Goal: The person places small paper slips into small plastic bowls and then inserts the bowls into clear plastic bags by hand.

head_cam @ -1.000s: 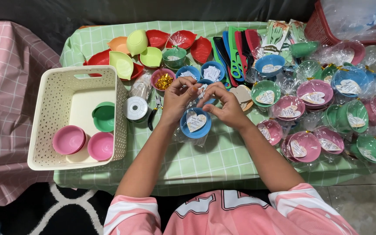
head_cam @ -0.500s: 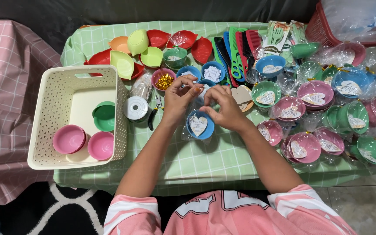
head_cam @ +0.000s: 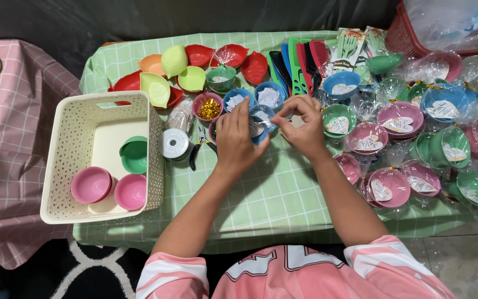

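Here, both hands [head_cam: 269, 132] gripping wrapped blue bowl [head_cam: 260, 128]

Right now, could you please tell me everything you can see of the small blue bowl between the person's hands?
The small blue bowl looks like plastic, wrapped in clear crinkled film, with a pale card inside. It is tipped on edge, mouth toward the camera, above the green checked tablecloth. The left hand grips its left side; the right hand pinches the film at its upper right. Its base is hidden.
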